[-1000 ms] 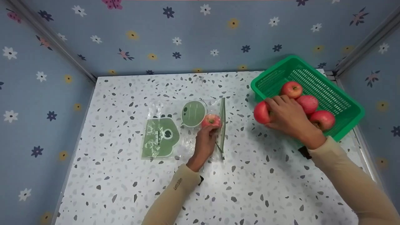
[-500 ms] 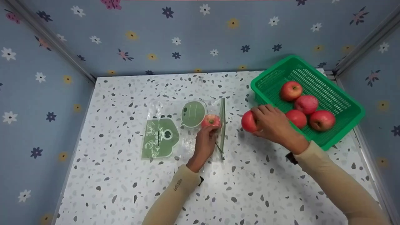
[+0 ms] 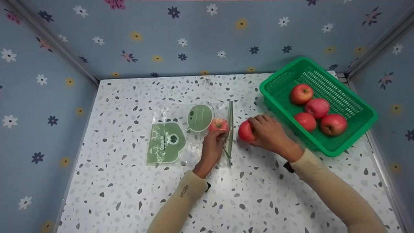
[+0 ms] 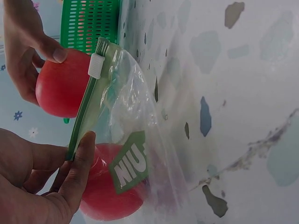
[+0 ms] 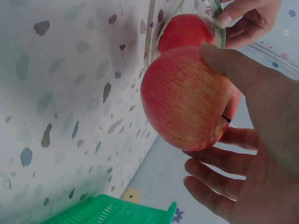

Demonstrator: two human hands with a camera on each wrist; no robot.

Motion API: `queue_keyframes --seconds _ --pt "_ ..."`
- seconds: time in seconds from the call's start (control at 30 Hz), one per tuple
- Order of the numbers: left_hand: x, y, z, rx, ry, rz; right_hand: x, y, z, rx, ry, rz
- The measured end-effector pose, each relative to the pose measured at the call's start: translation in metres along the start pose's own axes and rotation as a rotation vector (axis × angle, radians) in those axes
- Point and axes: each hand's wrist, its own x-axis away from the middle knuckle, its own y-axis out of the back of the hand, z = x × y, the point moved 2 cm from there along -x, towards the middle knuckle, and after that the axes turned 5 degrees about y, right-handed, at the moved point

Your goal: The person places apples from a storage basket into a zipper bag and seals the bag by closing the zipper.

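Observation:
A clear zip bag (image 3: 194,145) with green cartoon prints lies on the speckled table, its green zip edge facing right. Inside it, close to the mouth, sits one apple (image 4: 112,196). My left hand (image 3: 213,145) pinches the bag's zip edge between thumb and fingers, as the left wrist view shows; a white slider (image 4: 96,66) is at the edge's far end. My right hand (image 3: 270,134) grips a second red apple (image 3: 246,131) by its stem side, just right of the bag mouth. In the right wrist view this held apple (image 5: 187,100) partly covers the bagged one.
A green plastic basket (image 3: 286,118) stands at the back right, with several apples (image 3: 317,108) in it. Patterned blue walls (image 3: 207,35) enclose the table (image 3: 129,200) at the back and both sides.
My right hand has carried its apple left and slightly toward me, from over the basket's edge to beside the bag mouth. The left hand has stayed in place on the bag.

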Motion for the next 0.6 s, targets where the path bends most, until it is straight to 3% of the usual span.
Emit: queue_keyframes --seconds 0.6 --pt "-0.002 -0.001 0.000 0.018 -0.020 -0.024 -0.010 -0.027 0.020 -0.001 -0.008 -0.076"
